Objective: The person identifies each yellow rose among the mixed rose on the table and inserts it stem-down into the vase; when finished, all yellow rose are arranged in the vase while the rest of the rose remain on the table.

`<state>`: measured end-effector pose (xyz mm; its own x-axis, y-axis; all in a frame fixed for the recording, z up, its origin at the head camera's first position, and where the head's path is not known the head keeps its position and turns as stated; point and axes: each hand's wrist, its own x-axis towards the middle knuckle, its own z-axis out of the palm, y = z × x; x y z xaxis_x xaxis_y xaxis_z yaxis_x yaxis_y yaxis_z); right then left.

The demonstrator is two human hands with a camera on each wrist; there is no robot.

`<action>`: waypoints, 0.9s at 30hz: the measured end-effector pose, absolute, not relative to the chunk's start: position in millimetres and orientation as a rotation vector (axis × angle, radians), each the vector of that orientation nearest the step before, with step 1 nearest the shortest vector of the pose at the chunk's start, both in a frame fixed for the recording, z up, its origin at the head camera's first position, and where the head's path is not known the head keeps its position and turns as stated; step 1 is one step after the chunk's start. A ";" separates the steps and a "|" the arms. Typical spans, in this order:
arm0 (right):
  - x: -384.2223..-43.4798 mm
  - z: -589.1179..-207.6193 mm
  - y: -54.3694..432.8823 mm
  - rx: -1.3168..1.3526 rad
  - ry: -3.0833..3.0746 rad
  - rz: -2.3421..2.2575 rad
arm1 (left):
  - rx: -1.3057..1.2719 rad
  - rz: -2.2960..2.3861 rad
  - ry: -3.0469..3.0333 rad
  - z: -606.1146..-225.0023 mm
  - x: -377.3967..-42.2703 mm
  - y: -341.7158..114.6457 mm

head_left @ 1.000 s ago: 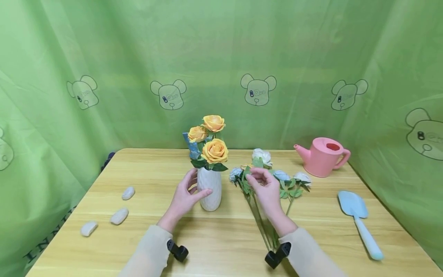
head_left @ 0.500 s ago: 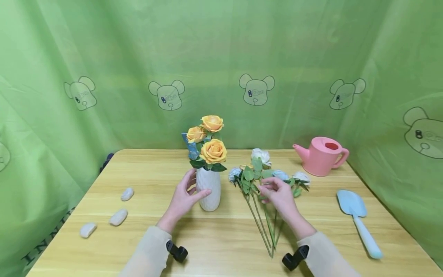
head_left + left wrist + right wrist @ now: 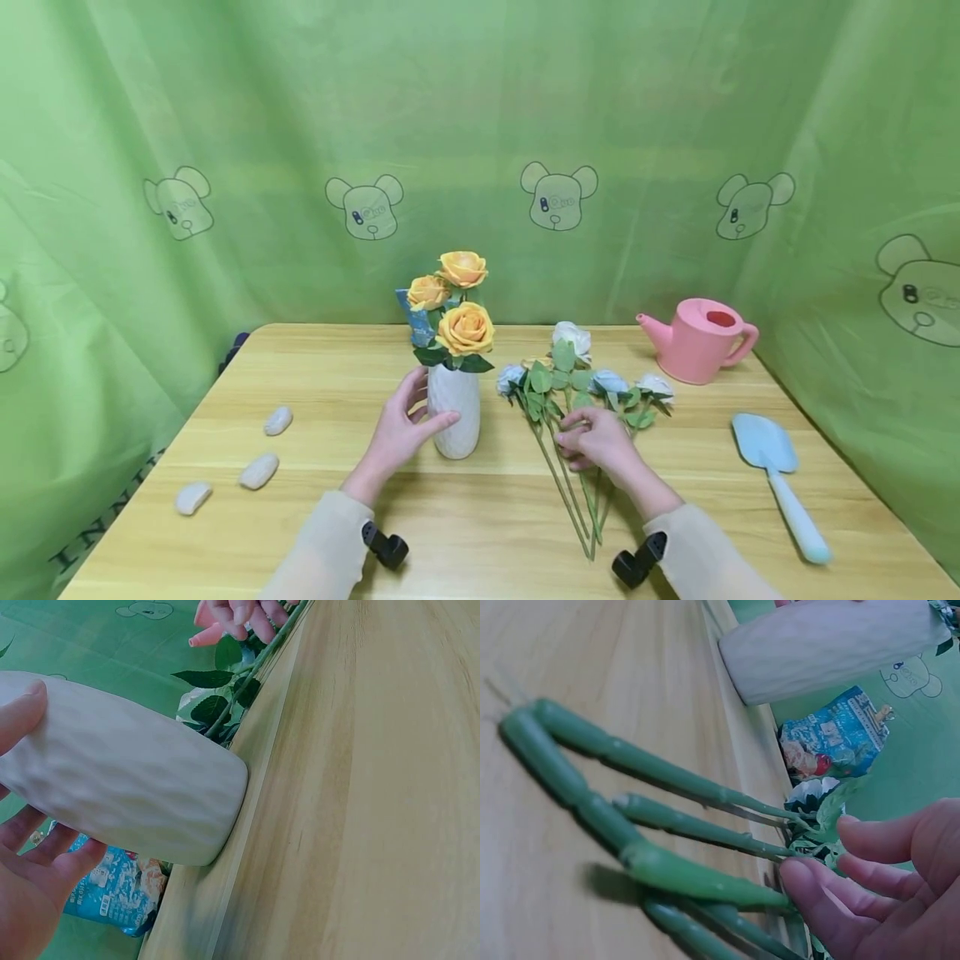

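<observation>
A white textured vase (image 3: pixel 459 417) stands upright on the table with several yellow-orange roses (image 3: pixel 465 329) in it. My left hand (image 3: pixel 401 427) holds the vase from its left side, the thumb across the front and the fingers behind, as the left wrist view of the vase (image 3: pixel 127 776) shows. To the right lies a loose bunch of artificial flowers, among them a white flower (image 3: pixel 572 340) and a blue one (image 3: pixel 608 382). Over their green stems (image 3: pixel 690 881) is my right hand (image 3: pixel 600 440), its fingertips at the stems. A gap shows between thumb and forefinger in the right wrist view.
A pink watering can (image 3: pixel 693 350) stands at the back right, and a pale blue trowel (image 3: pixel 776 475) lies in front of it. Three whitish stones (image 3: pixel 259 471) lie at the left. Behind the vase is a blue printed packet (image 3: pixel 836 735). Green curtains surround the table.
My right hand has come back from the leaves, moving right and nearer to me along the stems. The white flower has shifted slightly. My left hand stays on the vase.
</observation>
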<state>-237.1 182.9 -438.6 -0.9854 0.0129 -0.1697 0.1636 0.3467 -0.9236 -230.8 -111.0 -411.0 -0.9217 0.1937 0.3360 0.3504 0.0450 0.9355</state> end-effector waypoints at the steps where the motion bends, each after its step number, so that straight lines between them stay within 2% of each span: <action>1: -237.9 -439.9 182.5 0.164 2.472 -1.707 | -0.573 -2.016 -2.181 -410.9 -230.7 -110.8; 18: -241.1 -447.4 167.6 0.170 2.720 -1.416 | -0.586 -2.011 -2.175 -410.6 -229.6 -111.1; 27: -242.3 -446.6 170.1 0.240 2.649 -1.562 | -0.577 -1.993 -2.189 -411.7 -230.0 -111.2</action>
<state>-242.3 170.1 -446.6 -0.9862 0.1044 -0.1281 0.1627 0.4755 -0.8646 -230.0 -111.2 -411.7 -0.9194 0.1939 0.3423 0.3590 0.0574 0.9316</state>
